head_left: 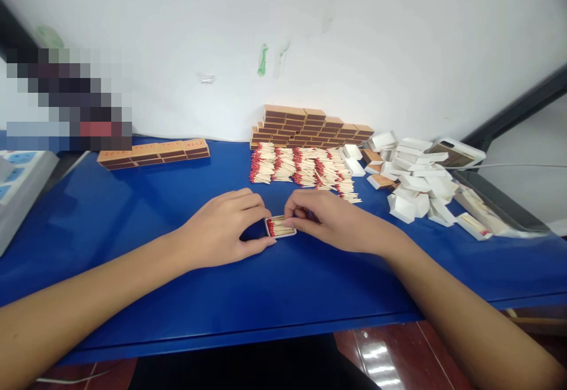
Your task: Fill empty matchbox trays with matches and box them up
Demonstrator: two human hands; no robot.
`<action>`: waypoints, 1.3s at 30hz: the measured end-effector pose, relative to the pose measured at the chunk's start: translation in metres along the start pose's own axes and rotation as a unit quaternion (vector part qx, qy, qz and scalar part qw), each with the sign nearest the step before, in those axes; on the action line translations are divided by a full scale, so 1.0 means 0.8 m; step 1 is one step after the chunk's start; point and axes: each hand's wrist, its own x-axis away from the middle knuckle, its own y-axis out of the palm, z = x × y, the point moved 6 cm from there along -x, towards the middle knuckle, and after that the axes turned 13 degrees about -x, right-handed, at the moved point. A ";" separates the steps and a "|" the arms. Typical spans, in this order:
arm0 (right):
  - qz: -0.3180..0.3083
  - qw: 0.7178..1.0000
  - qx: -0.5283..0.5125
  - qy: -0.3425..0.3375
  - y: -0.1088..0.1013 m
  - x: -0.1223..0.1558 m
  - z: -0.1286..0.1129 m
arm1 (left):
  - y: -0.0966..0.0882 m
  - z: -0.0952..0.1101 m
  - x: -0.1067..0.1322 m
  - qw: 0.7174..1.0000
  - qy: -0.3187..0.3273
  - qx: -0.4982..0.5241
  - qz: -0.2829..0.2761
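Note:
A small white matchbox tray (280,236) filled with red-headed matches (277,226) lies on the blue tabletop in front of me. My left hand (233,227) grips the left end of this tray between thumb and fingers. At the other end, my right hand (316,215) has its thumb and curled fingers closed on the matches, partly hiding them. Just beyond my hands, loose matches (283,165) lie in several bunches, mostly with their red heads to the left.
Stacked brown matchboxes (305,127) stand against the wall, and a lower row of matchboxes (155,153) is at the left. White trays (414,183) are heaped at the right, near a phone (458,150) and a dark tray (505,201). A power strip (26,189) lies far left.

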 end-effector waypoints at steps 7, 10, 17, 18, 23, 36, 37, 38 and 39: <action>0.078 0.987 0.119 0.074 -0.080 0.027 0.052 | -0.001 -0.003 0.002 1.000 -0.005 -0.010 -0.001; 0.086 0.972 0.153 0.154 -0.113 0.045 0.088 | -0.002 -0.003 0.004 1.000 -0.004 -0.010 0.003; 0.023 0.978 0.122 0.165 -0.104 0.043 0.096 | -0.002 -0.004 0.004 1.000 -0.002 -0.012 0.005; 0.024 0.979 0.119 0.163 -0.101 0.040 0.095 | -0.002 -0.003 0.005 1.000 -0.002 -0.011 0.006; 0.030 0.978 0.116 0.170 -0.097 0.035 0.095 | -0.004 -0.003 0.005 1.000 -0.001 -0.013 0.009; 0.091 0.977 0.129 0.145 -0.103 0.032 0.095 | -0.001 -0.003 0.005 1.000 -0.003 -0.013 0.005; 0.109 0.975 0.132 0.141 -0.106 0.032 0.096 | -0.001 -0.003 0.005 1.000 -0.003 -0.013 0.005; 0.124 0.973 0.135 0.141 -0.108 0.032 0.097 | -0.001 -0.003 0.004 1.000 -0.003 -0.012 0.006; 0.130 0.971 0.138 0.144 -0.109 0.031 0.099 | -0.001 -0.003 0.004 1.000 -0.003 -0.012 0.005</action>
